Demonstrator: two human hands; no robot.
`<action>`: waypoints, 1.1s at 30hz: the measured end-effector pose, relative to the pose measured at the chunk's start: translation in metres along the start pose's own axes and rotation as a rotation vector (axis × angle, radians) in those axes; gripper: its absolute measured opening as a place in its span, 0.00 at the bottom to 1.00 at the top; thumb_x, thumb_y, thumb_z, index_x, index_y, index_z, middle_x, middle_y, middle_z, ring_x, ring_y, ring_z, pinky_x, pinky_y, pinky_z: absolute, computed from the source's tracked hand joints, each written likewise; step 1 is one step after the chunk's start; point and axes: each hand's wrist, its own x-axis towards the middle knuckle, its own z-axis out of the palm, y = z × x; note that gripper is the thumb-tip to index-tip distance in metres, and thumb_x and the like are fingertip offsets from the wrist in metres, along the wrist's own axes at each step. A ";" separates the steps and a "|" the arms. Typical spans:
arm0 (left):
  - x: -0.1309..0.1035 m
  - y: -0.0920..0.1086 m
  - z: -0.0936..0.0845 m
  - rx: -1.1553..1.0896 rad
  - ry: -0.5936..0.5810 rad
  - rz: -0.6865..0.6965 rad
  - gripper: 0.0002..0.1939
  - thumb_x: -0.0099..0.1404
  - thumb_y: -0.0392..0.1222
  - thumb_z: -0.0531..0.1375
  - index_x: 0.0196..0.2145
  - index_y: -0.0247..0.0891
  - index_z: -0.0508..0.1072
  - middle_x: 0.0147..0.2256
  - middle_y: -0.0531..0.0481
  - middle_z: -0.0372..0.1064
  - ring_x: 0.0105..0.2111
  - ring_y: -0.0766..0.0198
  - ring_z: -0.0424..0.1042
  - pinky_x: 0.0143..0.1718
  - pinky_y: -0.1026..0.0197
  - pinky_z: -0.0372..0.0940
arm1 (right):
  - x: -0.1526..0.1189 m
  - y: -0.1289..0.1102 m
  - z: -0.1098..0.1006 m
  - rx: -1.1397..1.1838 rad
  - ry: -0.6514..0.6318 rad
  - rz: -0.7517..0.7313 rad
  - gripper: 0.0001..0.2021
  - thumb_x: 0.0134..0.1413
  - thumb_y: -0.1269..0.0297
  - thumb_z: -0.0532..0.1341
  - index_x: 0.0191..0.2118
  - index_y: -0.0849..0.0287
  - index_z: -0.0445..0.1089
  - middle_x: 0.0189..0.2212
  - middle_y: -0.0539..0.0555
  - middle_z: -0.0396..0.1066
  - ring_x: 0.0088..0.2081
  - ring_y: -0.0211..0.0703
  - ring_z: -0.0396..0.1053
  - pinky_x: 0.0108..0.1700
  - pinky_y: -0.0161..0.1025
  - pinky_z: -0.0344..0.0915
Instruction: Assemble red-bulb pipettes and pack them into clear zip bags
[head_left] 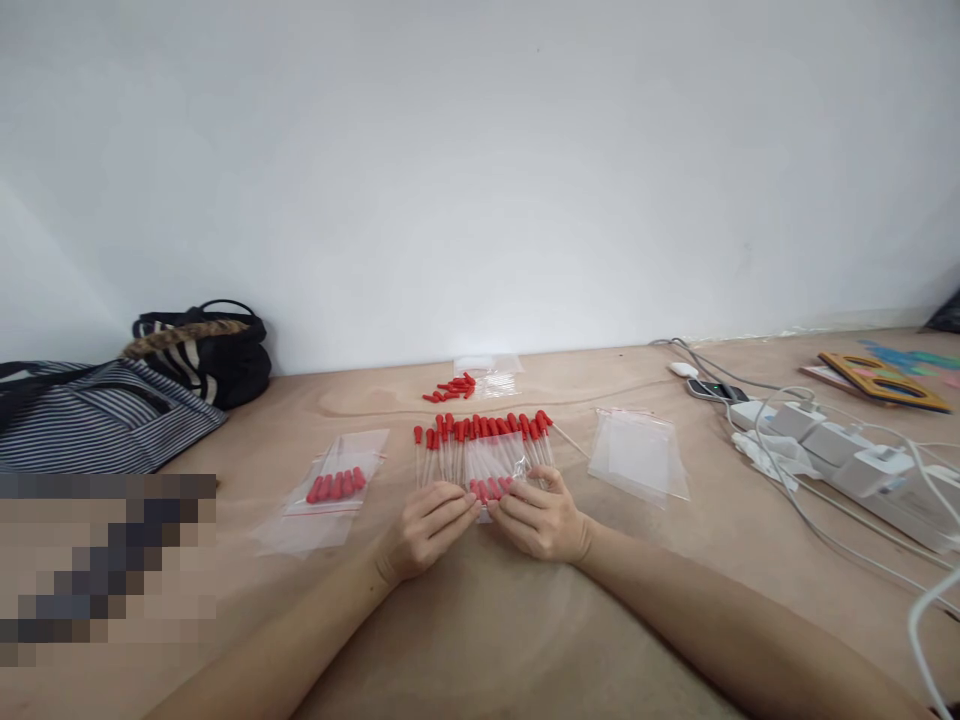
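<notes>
My left hand (436, 525) and my right hand (544, 515) pinch the near edge of a clear zip bag (495, 455) from both sides. Inside it lie several droppers with red bulbs (491, 490) at the end nearest me. Just beyond the bag, and partly under it, a row of loose droppers (450, 440) has red bulbs pointing away. To the left rests a filled zip bag (337, 485) with several red-bulbed droppers. A stack of flat zip bags (637, 455) sits to the right of my right hand.
Loose red bulbs (450, 388) and clear tubes on a bag (495, 375) lie near the wall. Two bags, one striped (112, 415) and one black (225, 360), stand at left. At right are a power strip (855, 460) with cables, a phone (716, 390) and a yellow frame (885, 382).
</notes>
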 end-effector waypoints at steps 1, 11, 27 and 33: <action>0.000 0.000 0.000 -0.001 0.003 0.018 0.10 0.61 0.26 0.52 0.40 0.28 0.68 0.32 0.44 0.73 0.34 0.61 0.70 0.32 0.57 0.70 | 0.001 0.000 0.000 0.001 0.001 -0.001 0.05 0.52 0.73 0.55 0.31 0.62 0.69 0.21 0.47 0.67 0.31 0.34 0.63 0.43 0.41 0.51; -0.003 0.001 0.004 0.046 0.055 -0.057 0.05 0.58 0.26 0.56 0.32 0.30 0.68 0.25 0.47 0.70 0.26 0.64 0.68 0.26 0.59 0.68 | -0.006 0.009 -0.010 -0.052 -0.041 -0.042 0.09 0.54 0.75 0.52 0.29 0.63 0.68 0.23 0.49 0.68 0.34 0.35 0.64 0.44 0.42 0.51; -0.001 0.001 -0.005 0.094 0.038 -0.038 0.10 0.60 0.26 0.53 0.39 0.29 0.68 0.29 0.45 0.72 0.30 0.62 0.69 0.29 0.60 0.68 | -0.019 0.017 -0.010 -0.053 -0.043 0.054 0.03 0.51 0.73 0.57 0.31 0.61 0.67 0.24 0.48 0.71 0.31 0.34 0.65 0.44 0.42 0.51; -0.003 -0.001 -0.003 0.075 0.021 -0.040 0.10 0.60 0.26 0.52 0.40 0.30 0.68 0.30 0.45 0.72 0.32 0.62 0.69 0.32 0.58 0.68 | -0.016 0.014 -0.009 -0.048 -0.038 0.052 0.03 0.51 0.73 0.57 0.29 0.61 0.66 0.22 0.47 0.69 0.29 0.32 0.64 0.43 0.41 0.52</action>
